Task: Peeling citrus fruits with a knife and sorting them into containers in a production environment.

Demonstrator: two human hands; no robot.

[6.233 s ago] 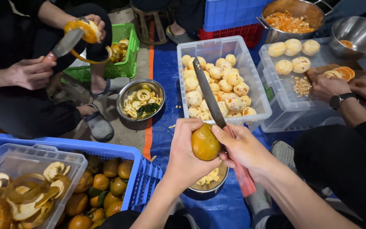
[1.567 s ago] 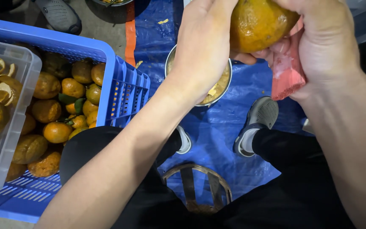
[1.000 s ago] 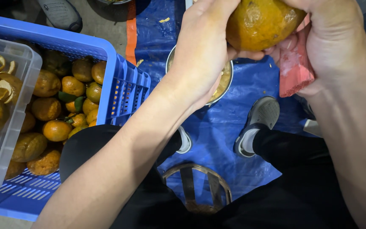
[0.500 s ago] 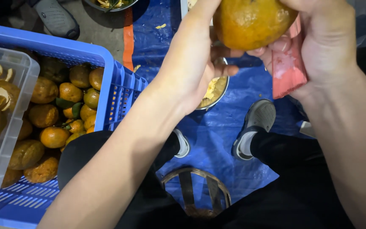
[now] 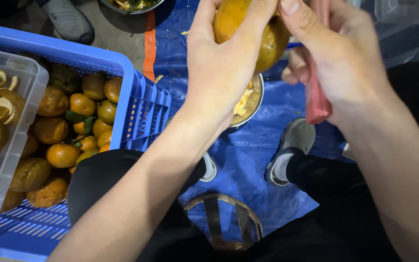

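The left hand wraps around an orange at the far middle, above a metal bowl. The right hand grips a red knife handle beside it. A blue crate of oranges sits left.

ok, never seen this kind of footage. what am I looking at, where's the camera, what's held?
There is no machine here: a person works with two bare hands, and the one camera sits on their head, looking down past the arms to the floor.

The left hand grips an orange fruit. The right hand holds a red handle, pressed close to the fruit; whatever it carries at the top is hidden.

Below the hands lies a blue tarp with a metal bowl holding scraps. To the left stands a blue crate of whole fruit, and beside it a clear plastic bin of peels. The person's grey shoes and a stool show underneath.
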